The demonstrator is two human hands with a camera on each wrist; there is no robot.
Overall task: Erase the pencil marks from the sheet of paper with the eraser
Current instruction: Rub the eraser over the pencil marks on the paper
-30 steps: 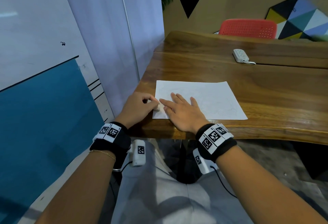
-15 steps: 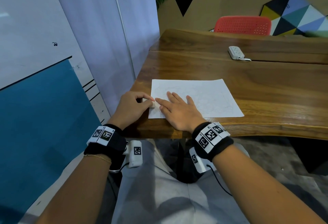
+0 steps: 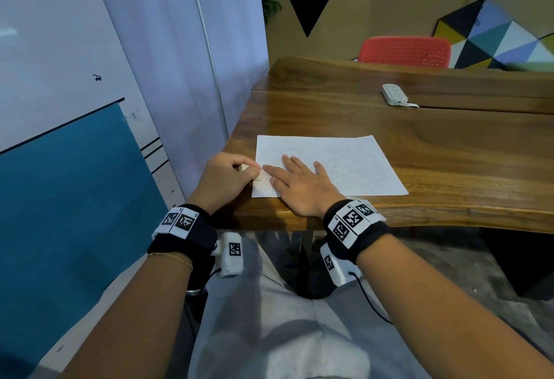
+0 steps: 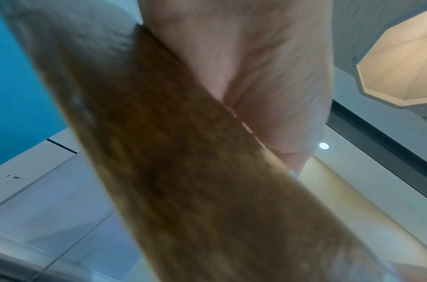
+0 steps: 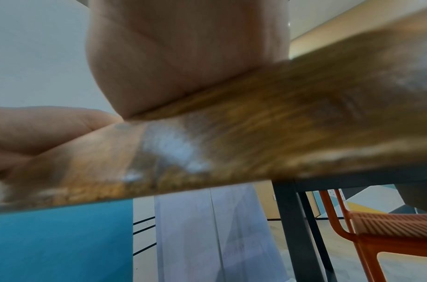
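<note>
Wooden table [image 3: 449,162], live edge at near side. Sheet of paper [image 3: 344,162] lies flat near the front-left corner, long side approx. parallel to the table edge; faint pencil marks [image 3: 353,168] visible across it, too faint to read.

L. hand [image 3: 223,179]: fingers curled, thumb and forefinger pinching a small pale eraser [image 3: 258,177]. Eraser sits at the sheet's left edge, near the front-left corner, touching or just above the paper; cannot tell which. Heel of hand rests on the table beside the sheet.

R. hand [image 3: 299,186]: palm down, fingers straight and spread, pressing flat on the sheet's left-front portion. Forefinger tip is just beside the eraser. Holds nothing.

Wrist views: blurred, mostly table edge and palm undersides; no grip detail from either.

Other items: white power strip [image 3: 394,94] at far side of table, well apart from sheet. Red chair [image 3: 404,51] behind table.
</note>
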